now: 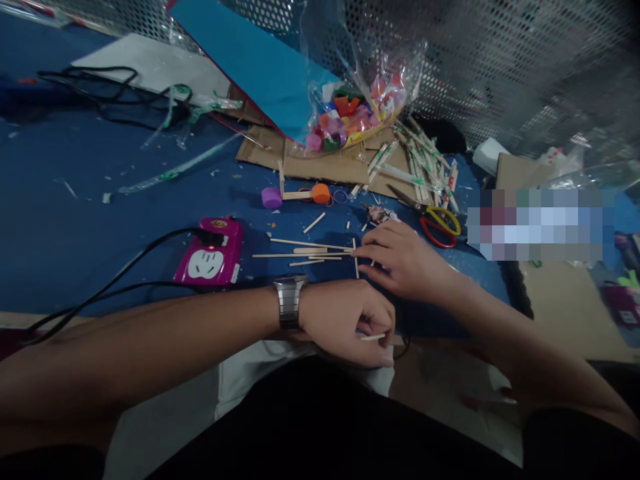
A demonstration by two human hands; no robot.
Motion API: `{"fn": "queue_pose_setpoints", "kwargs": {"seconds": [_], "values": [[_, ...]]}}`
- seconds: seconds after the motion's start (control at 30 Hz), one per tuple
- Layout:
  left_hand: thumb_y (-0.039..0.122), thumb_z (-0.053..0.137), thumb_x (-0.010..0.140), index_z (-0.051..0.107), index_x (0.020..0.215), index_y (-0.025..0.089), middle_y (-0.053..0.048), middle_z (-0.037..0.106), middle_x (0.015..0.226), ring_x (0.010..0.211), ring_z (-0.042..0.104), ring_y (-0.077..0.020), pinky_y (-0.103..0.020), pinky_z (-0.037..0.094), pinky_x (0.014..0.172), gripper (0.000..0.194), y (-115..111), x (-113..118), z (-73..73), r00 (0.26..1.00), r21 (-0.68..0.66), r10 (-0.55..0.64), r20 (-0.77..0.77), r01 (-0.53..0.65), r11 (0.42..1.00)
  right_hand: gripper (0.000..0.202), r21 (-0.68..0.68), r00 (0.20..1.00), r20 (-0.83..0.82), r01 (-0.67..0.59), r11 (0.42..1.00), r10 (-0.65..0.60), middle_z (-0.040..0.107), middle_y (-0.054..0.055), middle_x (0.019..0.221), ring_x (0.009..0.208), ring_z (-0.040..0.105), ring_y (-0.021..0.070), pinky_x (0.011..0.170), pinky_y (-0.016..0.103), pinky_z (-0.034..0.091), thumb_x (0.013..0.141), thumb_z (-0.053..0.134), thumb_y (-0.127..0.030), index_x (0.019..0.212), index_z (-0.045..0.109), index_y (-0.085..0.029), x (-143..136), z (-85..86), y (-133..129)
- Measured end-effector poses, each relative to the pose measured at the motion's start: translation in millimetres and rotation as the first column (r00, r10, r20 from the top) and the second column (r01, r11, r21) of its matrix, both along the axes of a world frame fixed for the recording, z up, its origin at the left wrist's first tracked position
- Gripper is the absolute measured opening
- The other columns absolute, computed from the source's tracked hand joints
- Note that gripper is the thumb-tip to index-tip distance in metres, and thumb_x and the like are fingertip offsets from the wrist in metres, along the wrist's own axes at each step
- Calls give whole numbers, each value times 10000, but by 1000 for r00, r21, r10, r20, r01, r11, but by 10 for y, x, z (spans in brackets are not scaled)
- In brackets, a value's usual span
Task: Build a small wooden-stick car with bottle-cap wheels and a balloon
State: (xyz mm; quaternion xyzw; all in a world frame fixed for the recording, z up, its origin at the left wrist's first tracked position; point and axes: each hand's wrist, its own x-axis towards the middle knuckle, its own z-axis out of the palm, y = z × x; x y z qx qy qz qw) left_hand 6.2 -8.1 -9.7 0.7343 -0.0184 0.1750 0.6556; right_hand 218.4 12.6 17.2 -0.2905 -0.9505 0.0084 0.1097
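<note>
Blue table [135, 150] — left hand [335, 317] clasps a short stick [371, 338]; right hand [403, 260] fingers thin sticks [280, 255] — whether gripping, I cannot tell.

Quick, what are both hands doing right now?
Left hand: closed, holding a short stick.
Right hand: loosely curled at a crosswise stick; whether gripping, cannot tell.

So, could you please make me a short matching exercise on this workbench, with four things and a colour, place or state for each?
1. Left hand
2. Right hand
3. Power strip
4. Scissors

A. Red and yellow at the handles
B. At the right end of the thin sticks
C. Magenta, with a black plug in it
D. Holding a short stick

Pairs: 1-D; 2-B; 3-C; 4-A
</note>
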Motion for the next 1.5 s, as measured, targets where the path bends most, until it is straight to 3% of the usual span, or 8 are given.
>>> {"fn": "queue_pose_setpoints", "kwargs": {"seconds": [0.17, 0.33, 0.43, 0.6, 0.9, 1.23, 1.5], "values": [[323, 760, 934, 344, 601, 217, -41, 691, 771, 713, 634, -148, -298, 439, 642, 543, -17, 3, 1, 1000, 22, -7, 2, 7, 1000, 279, -27, 994, 57, -95, 995, 96, 800, 141, 1270, 1134, 667, 319, 992, 495, 567, 1097, 653, -289, 1290, 793, -144, -140, -89, 37], [324, 753, 950, 331, 609, 215, -37, 679, 766, 777, 701, -155, -285, 447, 660, 554, -19, -2, -17, 1000, 22, -18, 9, 18, 1000, 266, -38, 991, 82, -100, 994, 102, 802, 149, 1232, 1107, 657, 320, 956, 495, 568, 1099, 641, -253, 1265, 797, -117, -196, -130, 54], [346, 751, 957, 332, 607, 214, -43, 697, 790, 753, 669, -145, -292, 444, 669, 562, -14, 1, -31, 1000, 30, -18, 5, 18, 999, 231, -12, 994, 49, -102, 995, 103, 800, 135, 1151, 1046, 656, 294, 918, 453, 561, 1101, 640, -249, 1180, 815, -120, -230, -138, 52], [380, 749, 953, 330, 602, 217, -34, 687, 766, 697, 604, -139, -305, 397, 637, 570, -6, -3, -27, 1000, 41, -13, -12, 13, 999, 250, 6, 995, 56, -86, 996, 85, 767, 121, 1037, 936, 622, 265, 849, 405, 526, 1114, 608, -242, 1020, 817, -139, -307, -120, 77], [380, 778, 924, 357, 585, 211, -27, 640, 717, 666, 528, -139, -310, 348, 630, 567, -6, 3, -19, 999, 7, -24, -23, 25, 1000, 224, -109, 981, 195, 38, 993, -16, 709, 118, 1031, 919, 607, 232, 811, 345, 466, 1110, 599, -233, 1020, 773, -124, -462, -80, 115], [360, 828, 901, 365, 590, 208, -28, 650, 747, 725, 606, -154, -304, 382, 646, 577, -10, 12, -37, 999, 5, -35, -8, 35, 999, 208, -173, 926, 371, 144, 974, -71, 700, 122, 1074, 955, 643, 240, 776, 335, 454, 1098, 589, -231, 1072, 758, -114, -622, -20, 126], [362, 952, 813, 405, 588, 192, -28, 648, 846, 793, 664, -153, -288, 453, 697, 616, -18, 29, -61, 998, 11, 11, 57, -12, 1000, 208, -119, 916, 400, 70, 990, -16, 705, 138, 1082, 990, 635, 259, 790, 347, 454, 1089, 566, -217, 1098, 740, -103, -600, -9, 158]]}}
